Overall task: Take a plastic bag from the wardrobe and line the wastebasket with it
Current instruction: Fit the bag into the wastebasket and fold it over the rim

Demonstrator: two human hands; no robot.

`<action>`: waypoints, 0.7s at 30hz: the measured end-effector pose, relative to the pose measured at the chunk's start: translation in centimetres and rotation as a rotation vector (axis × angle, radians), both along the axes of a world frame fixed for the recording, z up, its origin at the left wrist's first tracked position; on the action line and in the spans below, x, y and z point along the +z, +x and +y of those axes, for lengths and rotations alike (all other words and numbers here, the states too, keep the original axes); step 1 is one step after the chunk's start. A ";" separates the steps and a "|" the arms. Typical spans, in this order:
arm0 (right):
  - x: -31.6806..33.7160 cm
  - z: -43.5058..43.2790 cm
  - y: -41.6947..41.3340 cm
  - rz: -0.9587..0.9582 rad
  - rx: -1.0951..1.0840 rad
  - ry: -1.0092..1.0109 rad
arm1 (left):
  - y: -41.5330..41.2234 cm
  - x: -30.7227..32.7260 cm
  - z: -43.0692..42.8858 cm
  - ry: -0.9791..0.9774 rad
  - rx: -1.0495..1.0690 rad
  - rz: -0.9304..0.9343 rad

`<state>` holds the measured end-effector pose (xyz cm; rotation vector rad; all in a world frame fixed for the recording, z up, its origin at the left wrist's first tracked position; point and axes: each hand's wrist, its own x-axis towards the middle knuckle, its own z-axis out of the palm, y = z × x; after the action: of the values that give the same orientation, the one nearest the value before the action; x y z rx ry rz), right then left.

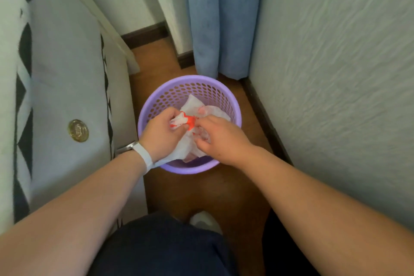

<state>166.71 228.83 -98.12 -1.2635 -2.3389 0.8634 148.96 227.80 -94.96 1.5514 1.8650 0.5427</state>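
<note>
Both hands over the basket (233, 105), purple, perforated wall, standing upright on the wood floor (201, 190) with its mouth facing up toward the camera. Left hand (162, 132) closed in a loose fist around a bunched part of the bag (195, 104), white with red print; a gathered twist of it sticks out past the thumb toward the right hand. Right hand (220, 135) just beside the left, fingers curled down and pinching the bag's film near the red patch; whether the two hands touch, cannot tell. Bag is crumpled, not spread over the rim; most of it sits inside the basket mouth beneath and beyond the knuckles. Its long run goes from the far side of the basket, past the fingertips, back toward the left wrist, where a strip drapes over the near rim under the wrist. Bag's opening: cannot tell which way it faces. White-strap watch (136, 150) on the left wrist. White cabinet (67, 96) with a round brass knob (78, 130) left of the left hand; pale wall (336, 74) right of the right hand; blue curtain (221, 18) beyond both hands, behind the basket.
</note>
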 end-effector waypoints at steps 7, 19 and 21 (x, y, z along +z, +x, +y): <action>0.6 0.0 -0.3 0.183 -0.078 -0.103 | 1.0 2.5 -0.2 -0.011 0.037 -0.262; 3.0 -1.8 0.4 0.205 -0.219 0.005 | 1.5 8.2 -1.3 -0.299 -0.036 -0.269; 3.1 -1.8 0.7 0.204 -0.236 0.011 | 1.5 8.3 -1.4 -0.311 -0.067 -0.204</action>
<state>167.43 227.04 -95.05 -1.3454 -1.9879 0.8551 150.44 226.45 -86.66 1.2976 1.6476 0.3460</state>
